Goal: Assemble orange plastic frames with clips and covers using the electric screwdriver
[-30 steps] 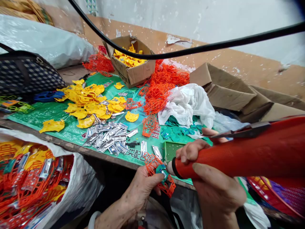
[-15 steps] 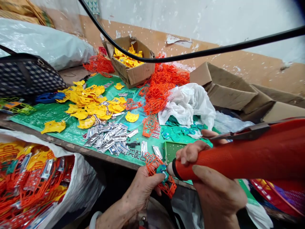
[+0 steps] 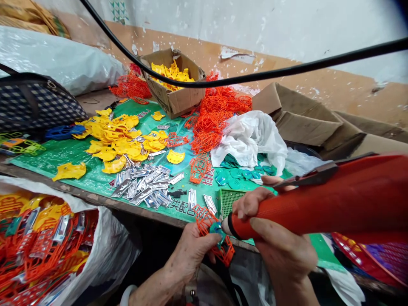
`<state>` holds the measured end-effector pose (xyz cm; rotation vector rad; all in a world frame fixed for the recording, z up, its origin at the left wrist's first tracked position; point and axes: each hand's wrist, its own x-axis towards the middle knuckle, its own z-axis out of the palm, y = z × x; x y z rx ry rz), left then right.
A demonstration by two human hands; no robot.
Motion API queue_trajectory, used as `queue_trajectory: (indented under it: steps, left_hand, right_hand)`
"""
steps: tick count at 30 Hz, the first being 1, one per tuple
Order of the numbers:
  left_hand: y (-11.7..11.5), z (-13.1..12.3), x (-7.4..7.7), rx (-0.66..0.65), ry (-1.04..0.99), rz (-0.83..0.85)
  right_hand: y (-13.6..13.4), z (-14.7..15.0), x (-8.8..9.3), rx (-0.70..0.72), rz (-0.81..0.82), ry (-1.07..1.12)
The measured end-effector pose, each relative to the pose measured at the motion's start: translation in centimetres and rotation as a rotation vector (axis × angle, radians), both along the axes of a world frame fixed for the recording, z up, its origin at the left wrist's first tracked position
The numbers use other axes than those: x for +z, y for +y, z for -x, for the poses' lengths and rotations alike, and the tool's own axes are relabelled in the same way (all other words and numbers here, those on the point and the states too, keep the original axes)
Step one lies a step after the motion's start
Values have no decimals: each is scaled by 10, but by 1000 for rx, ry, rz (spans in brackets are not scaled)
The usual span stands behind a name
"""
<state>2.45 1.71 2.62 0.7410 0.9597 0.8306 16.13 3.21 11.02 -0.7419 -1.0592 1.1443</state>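
My left hand [image 3: 197, 242] pinches an orange lattice plastic part [image 3: 227, 253] with a small teal plastic piece [image 3: 217, 231] lying on it, above the table's front edge. Wrapped round the red body of an electric screwdriver [image 3: 306, 208] is my right hand [image 3: 274, 229]. The tool lies nearly level, its pale nose touching or almost touching the teal piece; the bit's tip cannot be made out. Just behind the hands stands a green mesh basket [image 3: 230, 200]. Left of it are shiny silver plates [image 3: 146, 182] in a heap and a pile of yellow plastic parts [image 3: 117, 134].
A black cable [image 3: 223, 83] sags across the upper view. At the back stand a cardboard box [image 3: 186, 100] of yellow parts and orange lattice parts [image 3: 210, 123]. A white bag [image 3: 114, 246] of mixed parts is at lower left. Teal pieces [image 3: 234, 174] lie by a white plastic bag [image 3: 251, 136].
The rear of the red screwdriver and my right hand have shifted slightly left. My left hand still holds the orange part and teal piece. The view has moved a little.
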Motion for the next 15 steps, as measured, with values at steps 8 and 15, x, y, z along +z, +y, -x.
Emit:
queue_trajectory:
  steps: [8, 15]
  left_hand:
    - [-1, 1, 2, -18, 47, 6]
    - [2, 3, 1, -48, 69, -12]
  right_hand:
    - [0, 2, -7, 6, -10, 22]
    - [1, 3, -9, -9, -5, 71]
